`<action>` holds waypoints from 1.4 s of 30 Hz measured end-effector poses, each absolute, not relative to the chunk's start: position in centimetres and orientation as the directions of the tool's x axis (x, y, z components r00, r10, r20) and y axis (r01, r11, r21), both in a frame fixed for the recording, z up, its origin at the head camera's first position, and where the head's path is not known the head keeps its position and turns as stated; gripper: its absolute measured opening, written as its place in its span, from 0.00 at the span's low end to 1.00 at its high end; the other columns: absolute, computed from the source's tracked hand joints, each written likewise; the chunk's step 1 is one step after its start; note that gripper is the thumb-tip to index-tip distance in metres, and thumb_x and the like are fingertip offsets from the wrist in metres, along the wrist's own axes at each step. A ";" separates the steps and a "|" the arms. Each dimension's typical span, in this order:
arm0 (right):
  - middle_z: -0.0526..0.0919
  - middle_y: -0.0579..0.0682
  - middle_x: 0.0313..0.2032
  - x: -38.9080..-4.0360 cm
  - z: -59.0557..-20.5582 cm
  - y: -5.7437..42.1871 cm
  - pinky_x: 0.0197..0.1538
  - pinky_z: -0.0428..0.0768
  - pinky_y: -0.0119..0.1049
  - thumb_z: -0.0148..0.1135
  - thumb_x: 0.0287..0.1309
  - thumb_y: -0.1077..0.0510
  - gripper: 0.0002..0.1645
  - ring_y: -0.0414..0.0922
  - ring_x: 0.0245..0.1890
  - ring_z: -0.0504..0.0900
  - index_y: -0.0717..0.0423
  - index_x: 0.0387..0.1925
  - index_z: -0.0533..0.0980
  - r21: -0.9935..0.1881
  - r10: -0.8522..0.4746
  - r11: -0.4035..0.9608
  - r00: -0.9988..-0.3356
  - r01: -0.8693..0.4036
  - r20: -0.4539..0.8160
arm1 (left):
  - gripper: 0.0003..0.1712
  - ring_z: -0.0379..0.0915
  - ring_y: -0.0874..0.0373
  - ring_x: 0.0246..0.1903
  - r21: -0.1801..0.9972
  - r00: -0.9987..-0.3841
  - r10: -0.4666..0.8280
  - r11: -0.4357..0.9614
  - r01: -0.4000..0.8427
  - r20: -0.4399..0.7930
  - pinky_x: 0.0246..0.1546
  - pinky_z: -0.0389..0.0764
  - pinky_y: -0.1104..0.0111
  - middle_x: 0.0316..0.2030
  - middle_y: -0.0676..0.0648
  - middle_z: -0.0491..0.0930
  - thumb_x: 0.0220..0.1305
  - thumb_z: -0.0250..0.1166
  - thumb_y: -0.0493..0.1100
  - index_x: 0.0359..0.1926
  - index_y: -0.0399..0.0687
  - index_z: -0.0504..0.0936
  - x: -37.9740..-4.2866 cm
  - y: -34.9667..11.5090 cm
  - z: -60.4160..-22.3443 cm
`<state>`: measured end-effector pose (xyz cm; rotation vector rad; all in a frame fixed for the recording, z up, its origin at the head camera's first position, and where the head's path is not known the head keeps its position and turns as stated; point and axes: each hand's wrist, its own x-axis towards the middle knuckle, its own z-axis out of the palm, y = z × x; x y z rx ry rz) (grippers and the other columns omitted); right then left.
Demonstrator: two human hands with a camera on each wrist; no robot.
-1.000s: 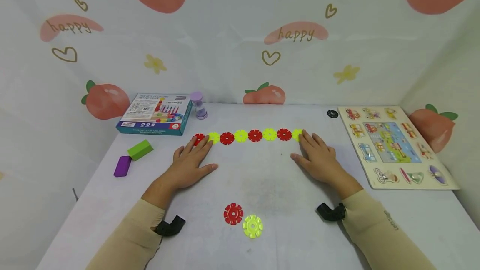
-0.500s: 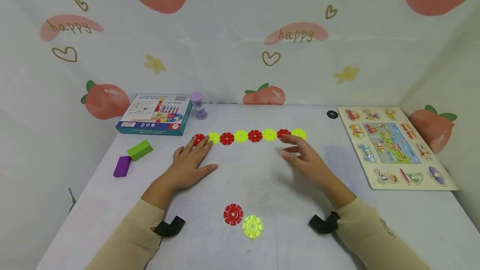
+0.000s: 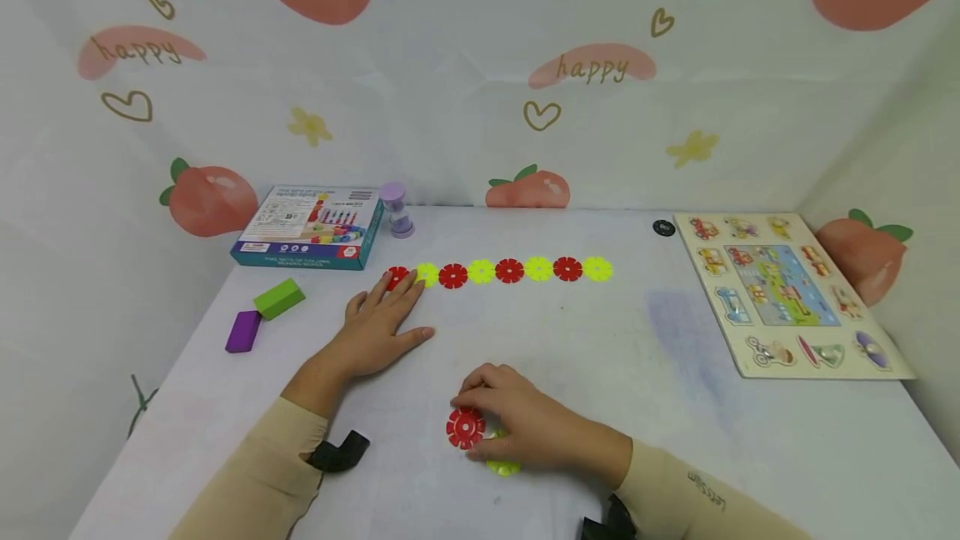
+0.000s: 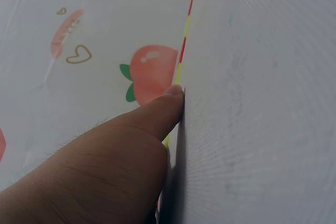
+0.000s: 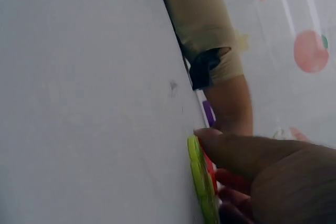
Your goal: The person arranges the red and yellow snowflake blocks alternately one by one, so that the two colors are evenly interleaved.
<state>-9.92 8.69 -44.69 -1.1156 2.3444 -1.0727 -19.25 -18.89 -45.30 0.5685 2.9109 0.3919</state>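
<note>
A row of red and yellow notched plastic discs [image 3: 510, 271], alternating in colour, runs across the far half of the table. My left hand [image 3: 378, 336] rests flat at its left end, fingertips over the first red disc [image 3: 396, 277] and the yellow disc [image 3: 427, 275] beside it. Nearer me, my right hand [image 3: 528, 423] has its thumb and fingers curled around opposite edges of a loose red notched disc [image 3: 466, 427]. A loose yellow notched disc [image 3: 502, 467] lies partly hidden under that hand; its edge also shows by the thumb [image 5: 231, 150] in the right wrist view.
At the back left are a boxed toy set [image 3: 311, 227] and a purple hourglass [image 3: 397, 211]. A green block [image 3: 280, 299] and a purple block [image 3: 243, 332] lie at the left. A wooden picture puzzle board [image 3: 787, 294] and a small black disc [image 3: 663, 227] are at the right.
My right hand has left the right end of the row and come down and left to the loose red disc. My left hand has stayed in place.
</note>
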 end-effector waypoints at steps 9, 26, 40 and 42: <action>0.75 0.32 0.43 -10.4 -44.6 8.8 0.45 0.76 0.30 0.68 0.57 0.53 0.16 0.34 0.44 0.72 0.37 0.45 0.74 -0.794 -0.727 0.417 -0.687 -0.443 0.002 | 0.51 0.24 0.46 0.72 0.287 -0.920 0.378 0.897 0.335 -0.108 0.61 0.35 0.37 0.75 0.54 0.40 0.58 0.49 0.77 0.75 0.61 0.48 -19.2 -19.1 -45.5; 0.75 0.55 0.41 -19.7 -44.9 22.3 0.32 0.80 0.34 0.60 0.65 0.56 0.21 0.50 0.33 0.80 0.49 0.59 0.72 -0.911 0.021 0.413 -1.000 -0.004 0.014 | 0.51 0.23 0.47 0.72 0.286 -0.919 0.376 0.900 0.330 -0.122 0.62 0.35 0.38 0.75 0.55 0.39 0.57 0.47 0.78 0.75 0.63 0.47 -19.2 -19.0 -45.4; 0.63 0.61 0.65 -20.5 -45.4 26.4 0.61 0.62 0.58 0.57 0.65 0.53 0.30 0.61 0.64 0.61 0.62 0.65 0.67 -0.584 0.017 0.811 -0.998 -0.023 0.063 | 0.51 0.23 0.47 0.72 0.284 -0.915 0.390 0.893 0.350 -0.101 0.62 0.36 0.38 0.75 0.55 0.38 0.58 0.48 0.77 0.76 0.63 0.47 -19.3 -19.0 -45.5; 0.60 0.61 0.68 -20.4 -45.4 26.3 0.64 0.54 0.60 0.57 0.65 0.51 0.33 0.63 0.67 0.55 0.65 0.65 0.66 -0.519 -0.062 0.851 -0.997 -0.077 0.046 | 0.51 0.23 0.47 0.72 0.287 -0.915 0.390 0.892 0.349 -0.100 0.62 0.36 0.38 0.75 0.55 0.39 0.58 0.48 0.77 0.75 0.62 0.47 -19.3 -19.0 -45.4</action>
